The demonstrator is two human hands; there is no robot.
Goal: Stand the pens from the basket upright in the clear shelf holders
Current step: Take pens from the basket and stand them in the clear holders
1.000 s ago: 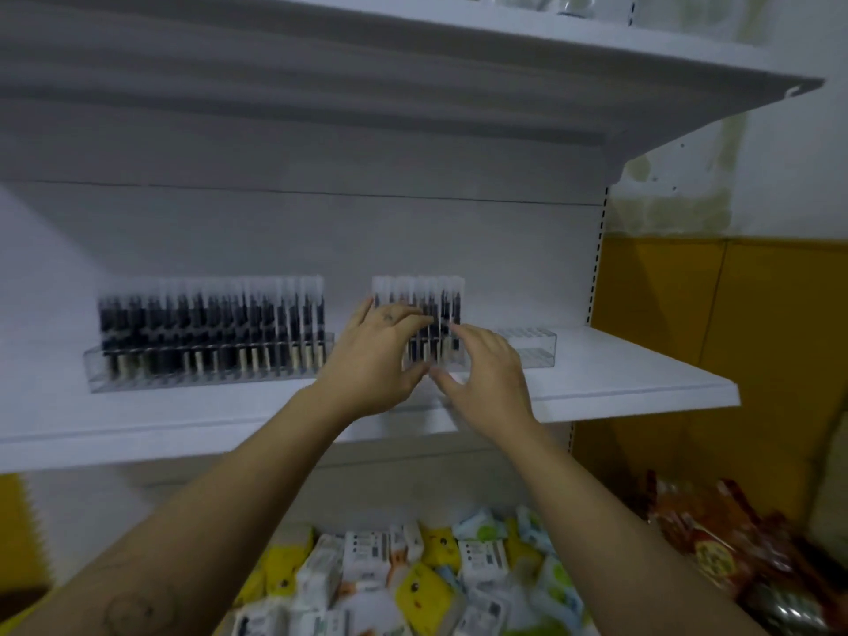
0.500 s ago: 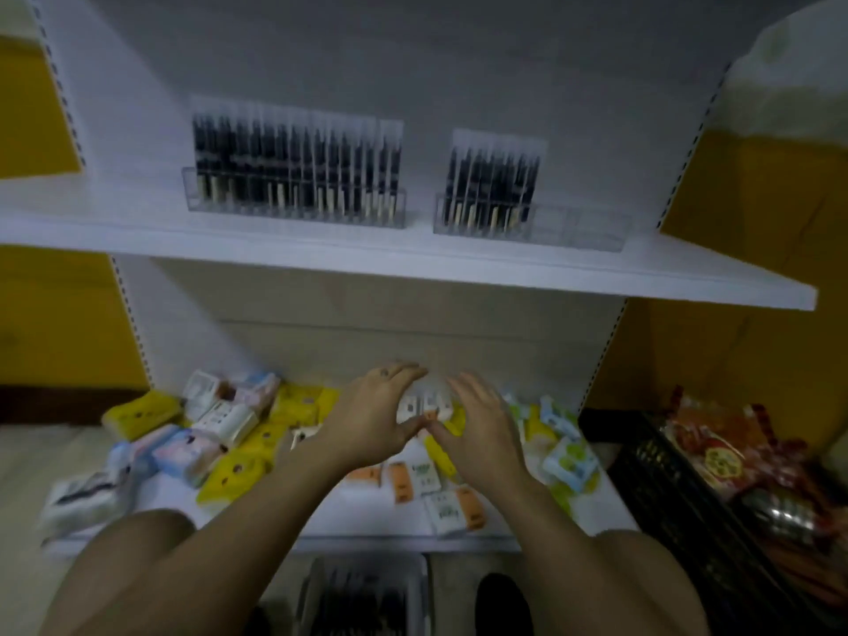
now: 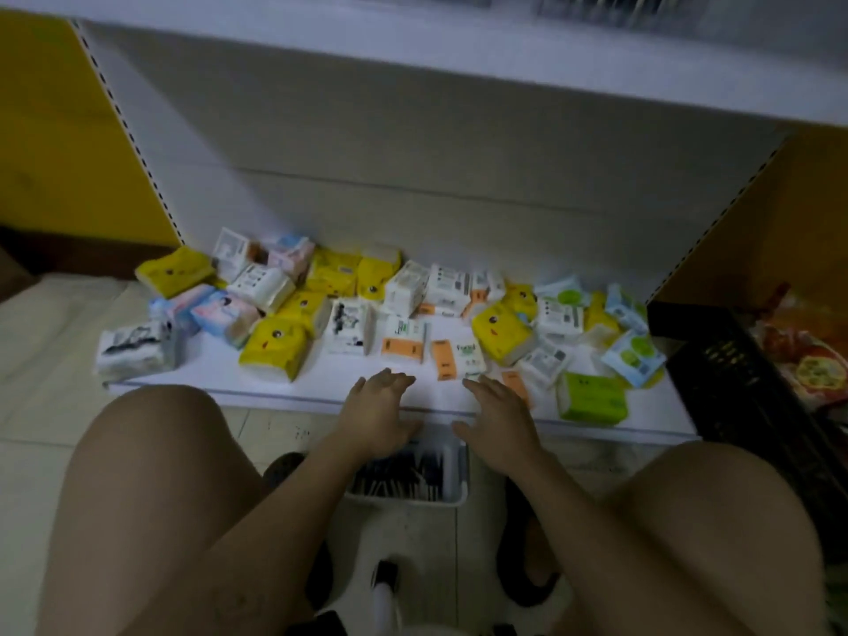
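Observation:
A white basket (image 3: pixel 452 497) sits on the floor between my knees, with several dark pens (image 3: pixel 404 475) lying inside. My left hand (image 3: pixel 376 415) hovers over the basket's left part, fingers straight and empty. My right hand (image 3: pixel 498 420) hovers over its right part, also spread and empty. The clear holders (image 3: pixel 596 6) with upright pens show only as a blur at the top edge, on the upper shelf (image 3: pixel 413 43).
The low shelf (image 3: pixel 275 387) ahead carries several tissue packs (image 3: pixel 275 346) in yellow, white, blue and green. A black crate (image 3: pixel 734 374) with snack bags (image 3: pixel 807 355) stands at the right. My knees flank the basket.
My view has dropped from the pen holders to the floor. Both hands came down from the right holder to just above the basket, empty.

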